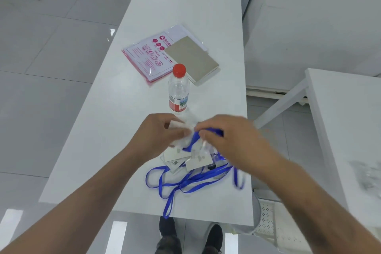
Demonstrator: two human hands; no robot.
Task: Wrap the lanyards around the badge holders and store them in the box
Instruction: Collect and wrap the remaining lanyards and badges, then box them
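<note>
Above the white table (144,68), my left hand (158,136) grips a clear badge holder (181,130) by its edge. My right hand (226,136) pinches a blue lanyard (194,137) right beside that holder; the strap runs across it. Both hands are motion-blurred. Under them lie a few more badge holders with white cards (185,160), overlapping in a small pile. Their blue lanyards (185,181) sprawl in tangled loops toward the table's near edge, one loop hanging over it. A flat grey box (191,57) lies farther back on the table.
A clear water bottle with a red cap (179,88) stands just beyond my hands. A plastic bag with pink print (152,55) lies under the box's left side. Another white table (346,130) stands to the right. My shoes (189,237) show below the table edge.
</note>
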